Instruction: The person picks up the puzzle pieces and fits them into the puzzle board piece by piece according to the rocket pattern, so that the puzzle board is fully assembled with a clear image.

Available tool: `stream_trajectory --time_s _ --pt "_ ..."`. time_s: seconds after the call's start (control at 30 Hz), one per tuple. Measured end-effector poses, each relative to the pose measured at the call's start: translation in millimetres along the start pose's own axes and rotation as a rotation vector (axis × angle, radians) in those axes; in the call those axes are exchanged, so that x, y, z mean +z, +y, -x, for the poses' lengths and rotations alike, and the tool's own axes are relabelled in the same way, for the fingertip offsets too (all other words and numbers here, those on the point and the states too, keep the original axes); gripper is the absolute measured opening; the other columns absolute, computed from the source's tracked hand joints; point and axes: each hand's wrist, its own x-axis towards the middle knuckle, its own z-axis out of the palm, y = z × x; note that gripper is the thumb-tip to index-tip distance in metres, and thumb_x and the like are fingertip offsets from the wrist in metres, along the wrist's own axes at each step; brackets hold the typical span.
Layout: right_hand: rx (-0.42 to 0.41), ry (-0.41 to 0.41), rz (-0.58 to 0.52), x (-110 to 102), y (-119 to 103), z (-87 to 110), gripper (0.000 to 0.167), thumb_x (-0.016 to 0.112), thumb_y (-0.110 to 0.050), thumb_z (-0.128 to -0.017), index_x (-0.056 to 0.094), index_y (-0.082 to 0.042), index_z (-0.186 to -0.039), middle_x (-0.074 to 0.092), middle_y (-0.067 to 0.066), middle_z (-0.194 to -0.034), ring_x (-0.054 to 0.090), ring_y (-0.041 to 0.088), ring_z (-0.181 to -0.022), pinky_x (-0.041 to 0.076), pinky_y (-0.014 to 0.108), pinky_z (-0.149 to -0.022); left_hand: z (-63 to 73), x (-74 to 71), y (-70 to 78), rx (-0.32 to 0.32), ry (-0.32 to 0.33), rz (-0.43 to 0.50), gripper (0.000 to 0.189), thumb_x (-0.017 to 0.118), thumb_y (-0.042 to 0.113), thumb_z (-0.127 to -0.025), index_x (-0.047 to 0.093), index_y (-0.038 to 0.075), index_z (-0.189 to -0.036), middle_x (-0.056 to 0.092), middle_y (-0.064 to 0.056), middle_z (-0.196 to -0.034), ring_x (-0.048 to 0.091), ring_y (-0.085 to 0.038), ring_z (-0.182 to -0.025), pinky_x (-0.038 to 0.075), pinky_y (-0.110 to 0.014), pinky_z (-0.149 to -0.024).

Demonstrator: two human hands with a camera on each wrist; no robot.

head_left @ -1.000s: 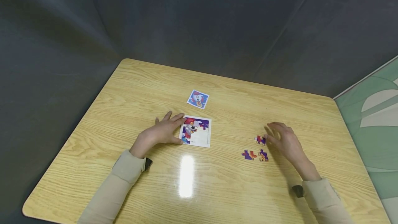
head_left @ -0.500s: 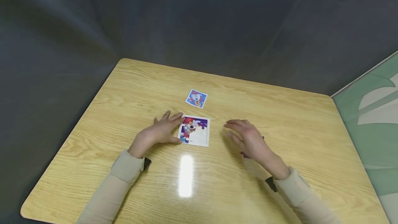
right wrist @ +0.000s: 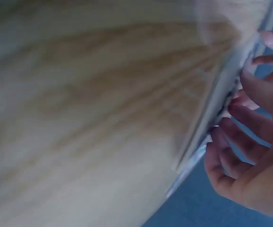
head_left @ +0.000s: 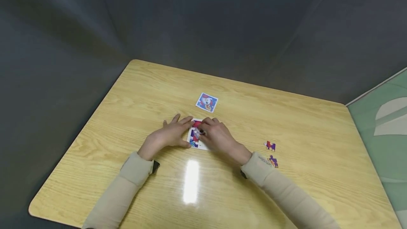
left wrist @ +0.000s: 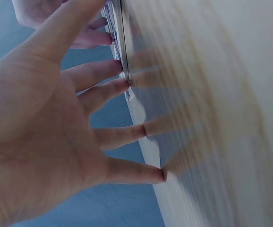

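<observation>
A small square jigsaw puzzle (head_left: 194, 139) in a white-edged tray (head_left: 202, 147) lies on the table, partly filled with purple and red pieces. My left hand (head_left: 168, 137) rests at its left side, fingers spread, index finger and thumb touching the border. In the left wrist view, the left hand's fingertips (left wrist: 154, 173) meet the table and tray edge. Over the tray is my right hand (head_left: 219, 137), its thumb and bent fingers pinching at a puzzle piece that the hand mostly hides. The right wrist view shows these fingers (right wrist: 221, 161) bent against the tray.
A printed picture card (head_left: 207, 102) lies beyond the tray. Two loose puzzle pieces, one red and purple (head_left: 270, 146) and one purple and orange (head_left: 273, 161), lie to the right. My right cuff (head_left: 257, 169) covers some table (head_left: 311, 133) beside them.
My right hand has moved left from the loose pieces to the tray and now covers its right part. The left hand stays at the tray's left edge. The head view has shifted slightly.
</observation>
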Motion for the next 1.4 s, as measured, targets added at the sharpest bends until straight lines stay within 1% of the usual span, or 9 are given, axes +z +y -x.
stream_trajectory --time_s 0.13,0.27,0.43,0.6,0.7,0.83,1.1,1.23,1.4 --pt "-0.031 0.033 -0.008 2 3 1.5 0.020 0.074 -0.010 -0.084 0.073 -0.006 -0.104 0.064 0.008 -0.109 0.058 0.025 -0.090 0.053 0.038 -0.070 -1.1 -1.2 0.6 -0.007 0.000 -0.006 0.087 0.072 0.043 -0.084 0.028 0.011 -0.153 0.011 -0.003 -0.161 -0.001 -0.044 -0.144 0.008 -0.079 -0.100" --pt "-0.052 0.013 -0.022 0 7 3.8 0.021 0.073 -0.002 -0.083 0.074 -0.006 -0.104 0.066 0.008 -0.111 0.059 0.025 -0.093 0.053 0.039 -0.074 -0.8 -1.2 0.8 -0.008 -0.001 -0.013 0.087 0.072 0.043 -0.084 0.028 0.010 -0.152 0.011 -0.004 -0.161 -0.001 -0.045 -0.144 0.008 -0.079 -0.099" --pt "-0.102 0.004 -0.027 0 10 7.2 0.021 0.071 0.001 -0.084 0.075 -0.005 -0.104 0.067 0.009 -0.109 0.060 0.025 -0.094 0.054 0.037 -0.078 -1.0 -0.5 2.1 -0.009 -0.001 -0.014 0.086 0.072 0.043 -0.085 0.029 0.010 -0.152 0.012 -0.004 -0.161 0.000 -0.045 -0.144 0.009 -0.080 -0.099" --pt "-0.184 0.056 -0.019 0 10 14.3 0.017 0.072 0.003 -0.081 0.076 -0.002 -0.097 0.069 0.011 -0.103 0.062 0.025 -0.090 0.054 0.036 -0.075 -0.2 -1.3 4.0 -0.009 -0.004 -0.008 0.086 0.072 0.042 -0.085 0.029 0.010 -0.152 0.012 -0.004 -0.161 0.000 -0.045 -0.144 0.009 -0.079 -0.100" --pt "-0.203 0.093 0.008 1 9 17.9 0.016 0.075 0.004 -0.077 0.076 -0.002 -0.092 0.070 0.011 -0.099 0.063 0.026 -0.087 0.054 0.036 -0.072 0.1 -1.9 4.6 -0.007 -0.004 -0.006 0.086 0.072 0.042 -0.085 0.029 0.010 -0.152 0.012 -0.004 -0.161 0.000 -0.045 -0.144 0.008 -0.079 -0.100" --pt "-0.187 0.107 0.028 2 5 18.9 0.015 0.077 0.000 -0.077 0.075 -0.003 -0.091 0.070 0.010 -0.098 0.063 0.026 -0.088 0.054 0.037 -0.072 -0.2 -1.8 3.3 -0.009 -0.008 -0.004 0.086 0.072 0.042 -0.085 0.028 0.010 -0.152 0.011 -0.004 -0.161 -0.001 -0.045 -0.144 0.007 -0.079 -0.100" --pt "-0.103 0.076 0.044 3 0 18.3 0.012 0.074 -0.002 -0.082 0.075 -0.002 -0.094 0.069 0.009 -0.100 0.061 0.025 -0.093 0.053 0.037 -0.082 0.2 -1.4 3.7 0.000 -0.004 0.003 0.086 0.072 0.042 -0.085 0.029 0.010 -0.152 0.011 -0.004 -0.161 -0.001 -0.046 -0.143 0.007 -0.079 -0.100" --pt "-0.073 0.063 0.065 2 -2 19.6 0.014 0.074 -0.005 -0.083 0.076 -0.005 -0.097 0.068 0.008 -0.104 0.060 0.024 -0.094 0.052 0.037 -0.077 0.5 -1.6 4.2 -0.002 -0.004 -0.003 0.087 0.072 0.042 -0.084 0.029 0.010 -0.152 0.011 -0.004 -0.161 0.000 -0.045 -0.143 0.007 -0.079 -0.099" --pt "-0.047 0.030 0.098 1 -3 20.0 0.017 0.072 -0.007 -0.085 0.075 -0.008 -0.102 0.067 0.007 -0.108 0.059 0.025 -0.098 0.052 0.040 -0.078 -0.4 -1.1 2.6 -0.001 -0.003 -0.003 0.087 0.072 0.041 -0.084 0.028 0.010 -0.152 0.011 -0.004 -0.161 -0.001 -0.046 -0.143 0.007 -0.079 -0.099"
